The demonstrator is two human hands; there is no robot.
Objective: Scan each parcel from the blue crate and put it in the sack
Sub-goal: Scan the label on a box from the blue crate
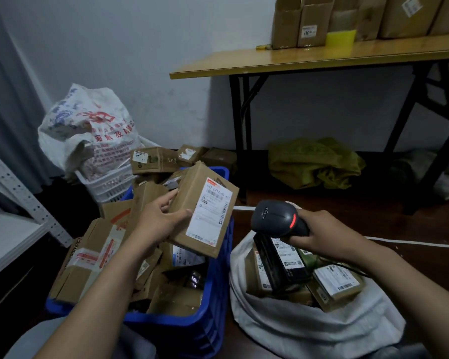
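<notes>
Just left of the frame's centre, the left hand (159, 218) holds a brown cardboard parcel (204, 211) tilted above the blue crate (213, 301), thumb across its front face and fingers curled behind its left edge, so the white shipping label (211, 212) with its barcodes faces up toward the camera. To the right, at about the same height, the right hand (319, 233) is wrapped tightly around the handle of a dark barcode scanner (276, 218), its head turned toward the parcel and a red light glowing on its back; scanner and parcel are near each other but apart. The crate fills the lower left-centre of the frame and is heaped with more brown boxes lying at all angles. In the lower right, just beside the crate, the white sack (309, 330) stands open with several parcels already inside, among them a black one and a brown one with a white label. In the upper left a printed white bag (88, 128) sits over a white basket (109, 182), and across the upper right a wooden folding table (322, 59) carries a row of cardboard boxes
</notes>
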